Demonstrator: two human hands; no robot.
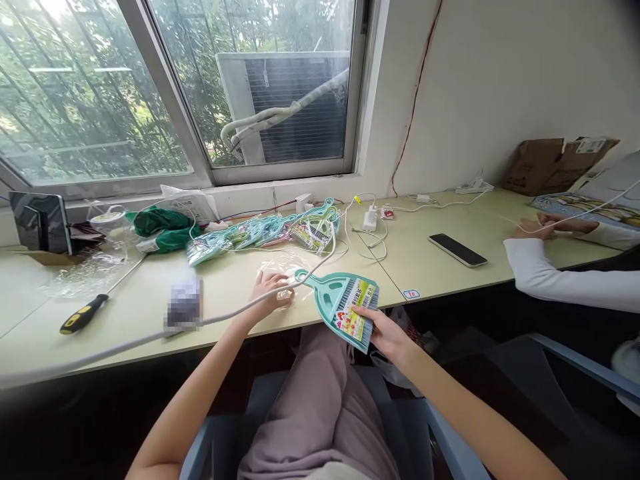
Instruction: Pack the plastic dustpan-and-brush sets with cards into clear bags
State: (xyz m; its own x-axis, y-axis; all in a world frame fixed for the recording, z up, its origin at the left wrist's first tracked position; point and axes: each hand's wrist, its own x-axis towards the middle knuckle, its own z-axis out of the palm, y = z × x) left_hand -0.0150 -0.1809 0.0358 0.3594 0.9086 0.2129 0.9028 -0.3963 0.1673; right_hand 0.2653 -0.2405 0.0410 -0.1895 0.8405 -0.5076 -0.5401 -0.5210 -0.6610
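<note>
- Person's lap in mauve trousers (310, 400), below the table edge
- Right hand (390, 337), gripping a teal mini dustpan-and-brush set (327, 300) at its wide end, thumb pressed over the printed label card (361, 313), the other fingers mostly hidden behind
- The set is held tilted at the near edge of the pale tabletop (425, 277), handle loop pointing left toward the other hand
- Left hand (270, 292), just beside that loop, fingers loosely bent over clear plastic film (287, 296); whether it pinches the film I cannot tell
- White cable, running across the view from lower left, past the left hand
- Blurred-out object (183, 303), left of the left hand, then a black-and-yellow-handled screwdriver (85, 315)
- Smartphone (457, 249), flat, right of the set
- Pile of plastic-wrapped teal sets (260, 230), behind the left hand; green fabric (160, 227) at its left, white power adapter (370, 219) at its right
- Another person's hands (537, 227), resting far right, near a cardboard box (537, 163)
- Window frame, with an air-conditioner unit (300, 100) outside
</note>
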